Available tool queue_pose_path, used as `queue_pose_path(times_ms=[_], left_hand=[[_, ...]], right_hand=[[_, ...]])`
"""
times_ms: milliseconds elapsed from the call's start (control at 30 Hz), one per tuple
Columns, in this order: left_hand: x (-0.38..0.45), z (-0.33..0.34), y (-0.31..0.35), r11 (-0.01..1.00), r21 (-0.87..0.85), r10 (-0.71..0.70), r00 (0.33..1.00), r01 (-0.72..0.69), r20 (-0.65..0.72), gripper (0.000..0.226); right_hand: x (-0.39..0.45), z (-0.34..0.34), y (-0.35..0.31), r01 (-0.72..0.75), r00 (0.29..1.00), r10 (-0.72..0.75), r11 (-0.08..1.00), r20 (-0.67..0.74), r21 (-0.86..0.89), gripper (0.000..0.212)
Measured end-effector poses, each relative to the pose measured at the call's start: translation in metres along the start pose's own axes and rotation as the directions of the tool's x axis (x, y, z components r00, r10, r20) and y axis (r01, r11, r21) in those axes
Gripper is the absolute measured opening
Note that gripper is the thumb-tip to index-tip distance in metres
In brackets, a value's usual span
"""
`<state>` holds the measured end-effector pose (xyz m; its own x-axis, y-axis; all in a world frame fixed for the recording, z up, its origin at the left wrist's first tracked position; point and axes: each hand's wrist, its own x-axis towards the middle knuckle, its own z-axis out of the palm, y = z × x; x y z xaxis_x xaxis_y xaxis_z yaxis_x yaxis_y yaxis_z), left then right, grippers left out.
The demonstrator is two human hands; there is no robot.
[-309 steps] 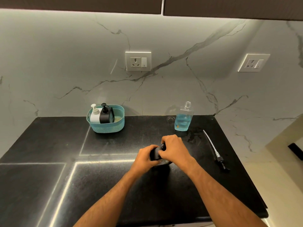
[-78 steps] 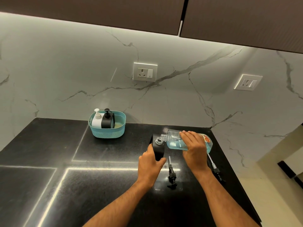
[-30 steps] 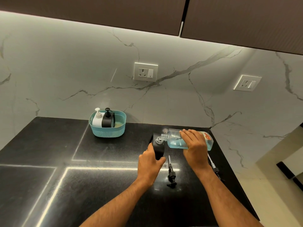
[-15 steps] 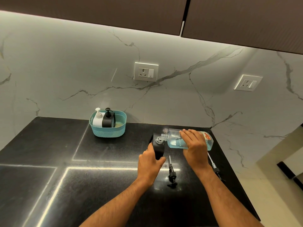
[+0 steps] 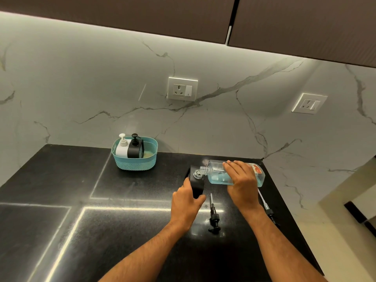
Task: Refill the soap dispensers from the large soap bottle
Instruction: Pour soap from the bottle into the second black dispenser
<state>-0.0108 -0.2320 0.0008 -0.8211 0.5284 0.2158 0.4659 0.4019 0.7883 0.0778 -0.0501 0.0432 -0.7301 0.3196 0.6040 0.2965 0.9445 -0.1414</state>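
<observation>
On the black tabletop (image 5: pixel 122 200), the left hand (image 5: pixel 186 202) has its grip curled round the lower part of a black soap dispenser (image 5: pixel 197 184) that stands upright with its pump off and its mouth bare. The right hand (image 5: pixel 242 184) wraps over the middle of the large soap bottle (image 5: pixel 234 173), a clear one holding pale blue liquid, which is tipped on its side so that its open neck sits at the dispenser's mouth; the liquid pools along the lower side of the bottle (whether any is running through the neck cannot be told). The bottle's base, with a red label patch, points to the right, near the tabletop's back right corner. Just in front of the dispenser and between the two wrists lies a black pump head (image 5: pixel 213 219) with its clear tube pointing away from the person. A second pump (image 5: pixel 267 209) lies on the right, partly hidden behind the right forearm. Well apart to the back left, near the marble wall (image 5: pixel 81 88), stands a teal basket (image 5: pixel 135 162) holding a white dispenser (image 5: pixel 122 148) and another black dispenser (image 5: pixel 135 148) side by side, both with pumps fitted. Two wall sockets (image 5: pixel 182 88) sit on the wall above, under dark cabinets (image 5: pixel 142 13).
</observation>
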Motion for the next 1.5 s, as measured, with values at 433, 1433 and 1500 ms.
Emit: queue_pose_path(times_ms=[433, 1433, 1500], left_hand=[[0.0004, -0.0011, 0.0002, 1.000, 0.001, 0.000, 1.000, 0.000, 0.001, 0.047], [0.0020, 0.0004, -0.0002, 1.000, 0.012, -0.010, 1.000, 0.010, 0.020, 0.043], [0.0020, 0.0008, 0.0002, 1.000, 0.014, -0.009, 1.000, 0.008, 0.024, 0.044]], right_hand=[[0.0006, 0.0008, 0.0007, 0.002, 1.000, -0.002, 1.000, 0.003, -0.005, 0.068], [0.0024, -0.0029, 0.0004, 0.006, 1.000, -0.005, 1.000, 0.014, -0.015, 0.068], [0.0026, -0.0038, 0.0006, 0.006, 1.000, -0.006, 1.000, 0.010, -0.017, 0.068]])
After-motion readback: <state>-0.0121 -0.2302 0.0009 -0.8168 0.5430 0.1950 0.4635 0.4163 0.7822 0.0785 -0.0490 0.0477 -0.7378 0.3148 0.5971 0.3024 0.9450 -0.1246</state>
